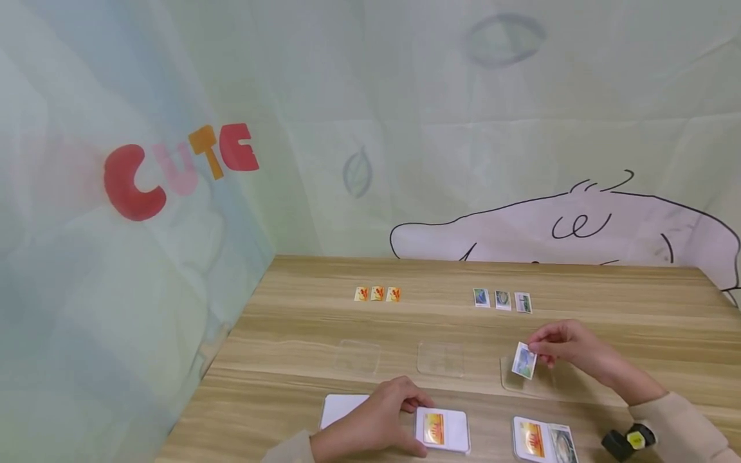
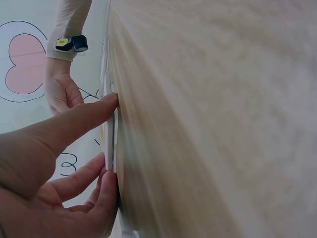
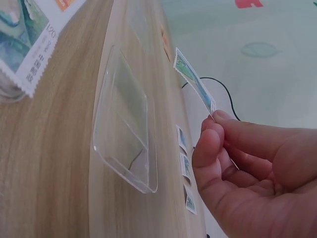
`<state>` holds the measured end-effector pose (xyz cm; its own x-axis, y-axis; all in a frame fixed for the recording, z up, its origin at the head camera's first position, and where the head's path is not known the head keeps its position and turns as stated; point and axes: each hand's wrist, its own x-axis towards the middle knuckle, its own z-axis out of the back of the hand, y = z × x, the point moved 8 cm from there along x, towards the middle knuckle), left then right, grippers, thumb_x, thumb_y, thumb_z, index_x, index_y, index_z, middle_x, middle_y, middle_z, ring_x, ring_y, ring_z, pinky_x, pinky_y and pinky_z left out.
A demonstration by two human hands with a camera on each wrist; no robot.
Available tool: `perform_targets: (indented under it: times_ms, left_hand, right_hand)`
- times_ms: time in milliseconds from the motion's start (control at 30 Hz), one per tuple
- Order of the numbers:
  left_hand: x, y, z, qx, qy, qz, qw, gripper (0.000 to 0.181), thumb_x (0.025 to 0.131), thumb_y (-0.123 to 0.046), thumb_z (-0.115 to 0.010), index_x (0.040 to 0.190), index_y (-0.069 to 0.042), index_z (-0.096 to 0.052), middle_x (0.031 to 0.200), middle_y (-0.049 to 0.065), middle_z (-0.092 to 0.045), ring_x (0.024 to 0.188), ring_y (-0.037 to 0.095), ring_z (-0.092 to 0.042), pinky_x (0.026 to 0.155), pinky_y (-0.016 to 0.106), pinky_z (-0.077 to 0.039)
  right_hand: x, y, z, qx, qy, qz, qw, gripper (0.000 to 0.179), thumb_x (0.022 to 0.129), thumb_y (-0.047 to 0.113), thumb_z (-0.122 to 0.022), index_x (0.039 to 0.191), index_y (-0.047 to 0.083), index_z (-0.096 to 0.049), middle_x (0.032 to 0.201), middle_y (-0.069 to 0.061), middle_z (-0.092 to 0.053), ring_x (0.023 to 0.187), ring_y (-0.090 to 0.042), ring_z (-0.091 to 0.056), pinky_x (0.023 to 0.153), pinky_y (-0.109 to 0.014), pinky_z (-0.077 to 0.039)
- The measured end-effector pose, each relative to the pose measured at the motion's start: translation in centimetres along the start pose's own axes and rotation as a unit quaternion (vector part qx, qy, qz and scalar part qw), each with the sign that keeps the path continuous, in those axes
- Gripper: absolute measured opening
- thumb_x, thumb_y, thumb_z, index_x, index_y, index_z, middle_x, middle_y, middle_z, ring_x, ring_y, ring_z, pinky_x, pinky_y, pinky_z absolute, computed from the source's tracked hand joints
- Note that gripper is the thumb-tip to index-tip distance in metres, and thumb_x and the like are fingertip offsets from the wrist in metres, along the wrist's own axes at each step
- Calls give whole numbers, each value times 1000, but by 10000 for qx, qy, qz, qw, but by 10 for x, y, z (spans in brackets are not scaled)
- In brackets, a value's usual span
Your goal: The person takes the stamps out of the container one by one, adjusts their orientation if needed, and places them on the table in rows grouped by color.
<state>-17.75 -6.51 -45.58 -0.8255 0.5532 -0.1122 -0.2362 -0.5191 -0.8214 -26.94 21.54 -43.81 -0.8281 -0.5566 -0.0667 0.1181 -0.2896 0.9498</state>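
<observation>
My right hand (image 1: 570, 347) pinches a blue-green postage stamp (image 1: 524, 361) by its edge between thumb and fingers. In the right wrist view the stamp (image 3: 194, 83) stands tilted, with a clear plastic lid (image 3: 124, 124) on the table to its left. My left hand (image 1: 382, 415) grips a shallow clear case (image 1: 460, 431) at its left end, thumb and fingers on opposite edges. On the white insert of that case lies an orange-yellow stamp (image 1: 434, 428). To the right, another case (image 1: 521, 457) bears an orange stamp (image 1: 532, 439) and a grey round-patterned stamp (image 1: 563, 445).
Three orange stamps (image 1: 377, 293) lie in a row at the back left, three landscape stamps (image 1: 502, 300) at the back right. Two more clear lids (image 1: 357, 357) lie midway on the wooden table (image 1: 289, 321). A white-lined case (image 1: 341, 406) sits partly behind my left hand.
</observation>
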Motion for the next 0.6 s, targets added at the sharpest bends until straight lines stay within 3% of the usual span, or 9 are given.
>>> perform_targets:
  times_ms: [600]
  left_hand:
    - [0,0,0,-23,16,60,10000,50,61,-9,-96,106,-11,-72,96,-11,-52,89,-2,-52,86,16,-49]
  right_hand:
    - [0,-7,13,-71,-79,-228,9997,26,99,5,-59,106,-20,-60,83,-5,-65,70,-11,-58,62,-26,-52]
